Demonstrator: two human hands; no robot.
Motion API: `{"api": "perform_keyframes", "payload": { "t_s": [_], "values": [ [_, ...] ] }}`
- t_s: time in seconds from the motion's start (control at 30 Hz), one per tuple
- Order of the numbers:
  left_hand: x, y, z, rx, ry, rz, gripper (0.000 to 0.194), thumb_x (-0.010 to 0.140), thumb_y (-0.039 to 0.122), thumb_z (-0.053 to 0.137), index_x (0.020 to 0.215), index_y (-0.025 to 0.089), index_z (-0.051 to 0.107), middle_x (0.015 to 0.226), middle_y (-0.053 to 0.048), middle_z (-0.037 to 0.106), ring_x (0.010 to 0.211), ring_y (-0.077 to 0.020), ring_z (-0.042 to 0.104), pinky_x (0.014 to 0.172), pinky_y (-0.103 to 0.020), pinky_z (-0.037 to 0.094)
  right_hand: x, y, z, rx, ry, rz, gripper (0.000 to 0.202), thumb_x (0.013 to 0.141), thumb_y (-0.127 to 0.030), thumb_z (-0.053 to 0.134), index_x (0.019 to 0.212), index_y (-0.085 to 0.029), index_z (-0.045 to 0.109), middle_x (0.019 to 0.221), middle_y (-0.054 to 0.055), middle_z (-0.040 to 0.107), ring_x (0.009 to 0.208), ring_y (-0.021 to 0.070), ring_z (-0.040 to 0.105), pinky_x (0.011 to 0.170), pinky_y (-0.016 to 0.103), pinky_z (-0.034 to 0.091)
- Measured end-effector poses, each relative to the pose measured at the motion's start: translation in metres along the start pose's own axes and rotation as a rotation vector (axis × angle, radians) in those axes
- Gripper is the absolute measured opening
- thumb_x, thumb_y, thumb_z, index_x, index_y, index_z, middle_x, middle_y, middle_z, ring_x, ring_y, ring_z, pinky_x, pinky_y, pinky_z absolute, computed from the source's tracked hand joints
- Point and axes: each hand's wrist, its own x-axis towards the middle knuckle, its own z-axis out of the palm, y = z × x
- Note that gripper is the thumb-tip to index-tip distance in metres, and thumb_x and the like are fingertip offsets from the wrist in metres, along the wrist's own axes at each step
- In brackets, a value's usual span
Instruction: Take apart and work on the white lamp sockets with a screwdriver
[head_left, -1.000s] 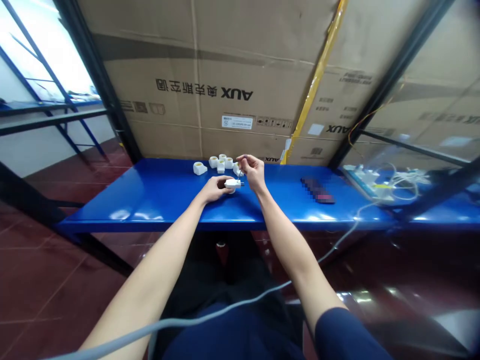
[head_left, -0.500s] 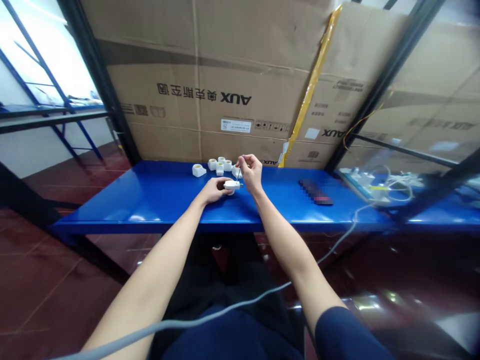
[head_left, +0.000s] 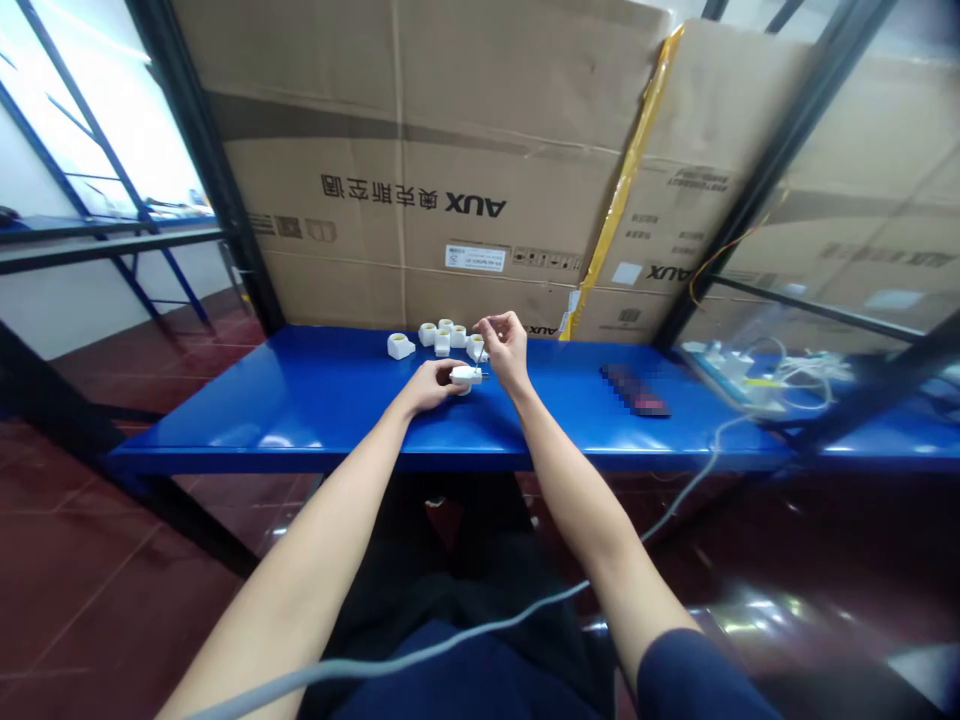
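Note:
My left hand [head_left: 431, 387] is closed round a white plug-in lamp holder [head_left: 466, 375], low over the blue table. Its metal pins point to the right. Above it, my right hand [head_left: 506, 350] pinches a thin screwdriver [head_left: 478, 363], held nearly upright with its tip down at the lamp holder's upper face. Whether the tip sits in a screw is too small to see. Just behind my hands stand several similar white lamp holders [head_left: 442, 342] with yellowish round openings, one partly covered by my right hand. Another white lamp holder [head_left: 400, 346] lies apart to their left.
The blue table [head_left: 247, 400] runs between dark metal posts. Large cardboard boxes [head_left: 450, 130] form a wall behind it. A dark pixelated object [head_left: 636, 390] lies at the right. Farther right is a power strip [head_left: 739, 380] with white cords; a grey cable [head_left: 450, 625] crosses over my lap.
The view has shifted slightly, so everything sits a little lower and to the right. Both hands keep the same hold on the lamp holder and the screwdriver.

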Motion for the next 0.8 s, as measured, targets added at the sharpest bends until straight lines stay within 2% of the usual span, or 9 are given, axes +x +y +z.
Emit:
{"api": "perform_keyframes", "payload": {
  "t_s": [0.07, 0.13, 0.23, 0.4, 0.5, 0.63, 0.7, 0.8],
  "values": [
    [0.000, 0.000, 0.000, 0.003, 0.001, 0.003, 0.066, 0.062, 0.041, 0.099, 0.118, 0.012, 0.081, 0.110, -0.014, 0.085, 0.103, -0.0345, 0.079, 0.103, -0.054, 0.059, 0.002, -0.001, -0.004, -0.007, -0.041, 0.021, 0.060, 0.087, -0.081, 0.073, 0.096, -0.022, 0.065, 0.086, 0.003, 0.070, 0.059, 0.0120, 0.050, 0.052, 0.027, 0.037],
    [0.000, -0.001, 0.000, 0.006, 0.003, 0.004, 0.065, 0.062, 0.040, 0.099, 0.119, 0.012, 0.081, 0.111, -0.014, 0.085, 0.103, -0.0344, 0.079, 0.103, -0.054, 0.059, 0.004, -0.002, -0.007, 0.038, -0.112, 0.063, 0.065, 0.089, -0.084, 0.068, 0.104, -0.021, 0.072, 0.078, 0.001, 0.066, 0.052, 0.0100, 0.041, 0.049, 0.028, 0.030],
    [0.000, -0.001, 0.000, 0.007, 0.004, 0.002, 0.066, 0.063, 0.039, 0.098, 0.121, 0.013, 0.080, 0.112, -0.014, 0.085, 0.103, -0.0337, 0.079, 0.103, -0.053, 0.059, 0.005, -0.004, -0.008, 0.133, -0.176, 0.102, 0.068, 0.089, -0.085, 0.067, 0.113, -0.021, 0.070, 0.069, -0.003, 0.060, 0.047, 0.0080, 0.032, 0.047, 0.027, 0.024],
    [0.001, -0.002, 0.000, 0.011, 0.004, 0.002, 0.064, 0.064, 0.039, 0.097, 0.119, 0.013, 0.080, 0.110, -0.013, 0.085, 0.102, -0.0338, 0.079, 0.103, -0.053, 0.060, 0.002, -0.003, -0.003, 0.121, -0.105, 0.069, 0.064, 0.076, -0.075, 0.088, 0.100, -0.026, 0.054, 0.074, -0.002, 0.071, 0.054, 0.0106, 0.050, 0.052, 0.025, 0.038],
    [0.000, -0.002, 0.000, 0.019, 0.001, 0.004, 0.064, 0.065, 0.040, 0.096, 0.121, 0.013, 0.080, 0.110, -0.013, 0.084, 0.102, -0.0344, 0.079, 0.102, -0.054, 0.060, 0.003, -0.002, -0.003, 0.078, -0.095, 0.089, 0.060, 0.082, -0.078, 0.081, 0.098, -0.025, 0.059, 0.085, 0.003, 0.075, 0.054, 0.0099, 0.048, 0.050, 0.026, 0.039],
    [0.000, -0.001, 0.000, 0.033, 0.005, 0.012, 0.063, 0.066, 0.039, 0.096, 0.122, 0.013, 0.080, 0.113, -0.014, 0.084, 0.103, -0.0347, 0.079, 0.103, -0.054, 0.060, 0.005, 0.001, -0.005, 0.108, -0.155, 0.095, 0.064, 0.090, -0.084, 0.068, 0.109, -0.023, 0.066, 0.080, 0.001, 0.069, 0.048, 0.0086, 0.039, 0.046, 0.027, 0.032],
    [0.000, -0.001, 0.000, 0.035, 0.009, 0.013, 0.063, 0.066, 0.040, 0.096, 0.121, 0.012, 0.081, 0.112, -0.014, 0.084, 0.103, -0.0349, 0.079, 0.102, -0.055, 0.060, 0.005, 0.003, -0.005, 0.083, -0.144, 0.089, 0.065, 0.084, -0.083, 0.075, 0.111, -0.025, 0.063, 0.078, 0.000, 0.069, 0.051, 0.0105, 0.046, 0.048, 0.027, 0.035],
    [0.000, -0.002, 0.000, 0.038, 0.011, 0.010, 0.064, 0.066, 0.040, 0.095, 0.122, 0.012, 0.080, 0.112, -0.015, 0.084, 0.102, -0.0347, 0.079, 0.101, -0.055, 0.061, 0.005, 0.007, -0.005, 0.018, -0.102, 0.080, 0.066, 0.075, -0.079, 0.085, 0.102, -0.026, 0.057, 0.080, 0.001, 0.072, 0.059, 0.0137, 0.056, 0.053, 0.028, 0.042]
  ]
}}
